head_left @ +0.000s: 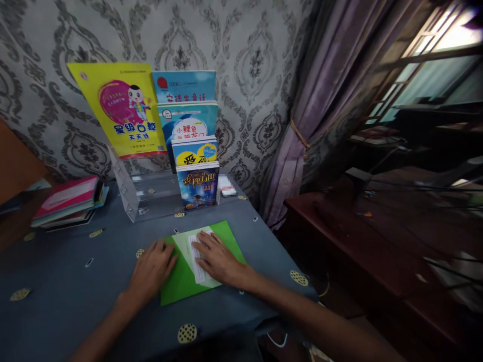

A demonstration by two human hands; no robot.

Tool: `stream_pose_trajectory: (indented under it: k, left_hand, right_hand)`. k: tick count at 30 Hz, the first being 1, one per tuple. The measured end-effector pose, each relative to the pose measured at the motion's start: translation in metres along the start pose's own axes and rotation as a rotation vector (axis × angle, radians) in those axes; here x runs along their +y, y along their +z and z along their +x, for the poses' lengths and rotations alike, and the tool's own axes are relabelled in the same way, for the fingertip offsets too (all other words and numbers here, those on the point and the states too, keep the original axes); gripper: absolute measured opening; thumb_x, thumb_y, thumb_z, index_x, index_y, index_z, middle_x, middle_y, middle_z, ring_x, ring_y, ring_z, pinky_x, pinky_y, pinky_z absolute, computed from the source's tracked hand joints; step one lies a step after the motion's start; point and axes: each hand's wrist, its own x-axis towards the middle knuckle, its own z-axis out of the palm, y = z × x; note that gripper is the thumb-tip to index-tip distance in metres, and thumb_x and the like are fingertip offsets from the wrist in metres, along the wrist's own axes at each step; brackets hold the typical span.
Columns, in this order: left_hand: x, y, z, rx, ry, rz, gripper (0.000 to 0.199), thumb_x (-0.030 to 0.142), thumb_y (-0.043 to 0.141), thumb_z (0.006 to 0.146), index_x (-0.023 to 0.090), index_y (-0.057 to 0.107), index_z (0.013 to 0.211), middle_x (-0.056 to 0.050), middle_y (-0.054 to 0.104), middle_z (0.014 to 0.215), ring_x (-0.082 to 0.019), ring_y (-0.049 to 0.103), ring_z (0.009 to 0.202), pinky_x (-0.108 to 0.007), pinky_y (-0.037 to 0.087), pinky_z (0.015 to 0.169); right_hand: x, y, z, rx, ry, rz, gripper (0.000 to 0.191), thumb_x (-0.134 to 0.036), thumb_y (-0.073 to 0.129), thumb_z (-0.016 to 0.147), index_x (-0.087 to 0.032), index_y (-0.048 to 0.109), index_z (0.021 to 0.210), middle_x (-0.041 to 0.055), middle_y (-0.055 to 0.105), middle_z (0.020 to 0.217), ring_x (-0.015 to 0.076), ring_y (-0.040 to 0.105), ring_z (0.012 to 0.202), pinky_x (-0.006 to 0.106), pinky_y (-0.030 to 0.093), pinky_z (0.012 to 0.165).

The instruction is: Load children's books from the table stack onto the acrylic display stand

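Observation:
A thin green book (181, 282) with a pale diagonal band and a white text panel lies flat on the blue tablecloth. My right hand (217, 257) rests palm down on its cover, fingers spread over the white panel and hiding part of it. At the book's left edge is my left hand (154, 266), palm down with loosely bent fingers, its fingertips by the cover. Beyond the book stands a clear acrylic rack (130, 196). It holds a yellow workbook (130, 108) on the left and a stepped column of blue storybooks (198, 186) on the right.
A stack of books (70, 201) with a pink one on top lies at the table's left. Behind the rack is a patterned wall (245, 60). A tied purple curtain (289, 161) hangs past the table's right corner, near a dark red desk (362, 241) with cables.

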Motion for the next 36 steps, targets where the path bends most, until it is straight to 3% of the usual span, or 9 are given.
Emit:
stream_pose_trajectory:
  k: [6, 13, 21, 29, 33, 36]
  left_hand:
    - [-0.001, 0.026, 0.024, 0.152, 0.111, -0.038, 0.028, 0.023, 0.04, 0.1, 0.018, 0.062, 0.116, -0.011, 0.064, 0.12, -0.027, 0.06, 0.109, -0.041, 0.047, 0.093]
    - [-0.002, 0.042, 0.025, 0.244, 0.117, -0.001, 0.029, 0.021, 0.039, 0.1, 0.019, 0.063, 0.116, -0.012, 0.066, 0.122, -0.027, 0.061, 0.109, -0.044, 0.047, 0.094]
    - [-0.001, 0.041, 0.025, 0.26, 0.112, -0.004, 0.028, 0.023, 0.04, 0.101, 0.018, 0.063, 0.118, -0.012, 0.066, 0.123, -0.027, 0.06, 0.11, -0.043, 0.048, 0.094]
    - [-0.003, 0.045, 0.025, 0.26, 0.123, -0.005, 0.035, 0.024, 0.036, 0.102, 0.016, 0.064, 0.121, -0.015, 0.066, 0.128, -0.028, 0.062, 0.116, -0.047, 0.049, 0.099]
    - [-0.005, 0.049, 0.031, 0.215, 0.262, -0.008, 0.048, 0.009, 0.033, 0.097, 0.015, 0.056, 0.139, -0.015, 0.058, 0.144, -0.026, 0.05, 0.137, -0.051, 0.039, 0.114]
    - [-0.006, 0.051, 0.036, 0.156, 0.367, -0.034, 0.056, 0.005, 0.032, 0.094, 0.017, 0.047, 0.147, -0.013, 0.053, 0.149, -0.023, 0.045, 0.143, -0.053, 0.034, 0.118]
  right_hand:
    - [-0.007, -0.001, 0.014, -0.043, 0.044, 0.022, 0.052, -0.03, 0.054, 0.099, -0.007, 0.046, 0.145, 0.0211, 0.047, 0.151, 0.0304, 0.037, 0.146, 0.049, 0.03, 0.122]
    - [-0.015, 0.011, 0.035, -0.043, -0.001, 0.024, 0.059, -0.032, 0.049, 0.101, -0.002, 0.037, 0.15, 0.0226, 0.041, 0.155, 0.0297, 0.03, 0.15, 0.048, 0.026, 0.124]
    - [0.011, 0.009, 0.017, -0.048, 0.093, -0.012, 0.071, -0.043, 0.05, 0.1, 0.0, 0.032, 0.153, 0.0243, 0.034, 0.158, 0.0307, 0.026, 0.151, 0.05, 0.026, 0.123]
    - [0.036, -0.001, -0.003, 0.006, 0.219, -0.058, 0.066, -0.042, 0.046, 0.101, -0.002, 0.037, 0.152, 0.0227, 0.038, 0.157, 0.0298, 0.03, 0.15, 0.05, 0.024, 0.124]
    - [0.032, -0.005, -0.002, -0.005, 0.236, -0.061, 0.064, -0.041, 0.046, 0.101, -0.001, 0.04, 0.15, 0.0221, 0.039, 0.156, 0.0295, 0.032, 0.149, 0.048, 0.024, 0.124]
    - [0.031, -0.006, -0.002, 0.005, 0.23, -0.065, 0.061, -0.04, 0.047, 0.1, -0.003, 0.044, 0.148, 0.022, 0.04, 0.156, 0.0296, 0.034, 0.148, 0.049, 0.024, 0.124]
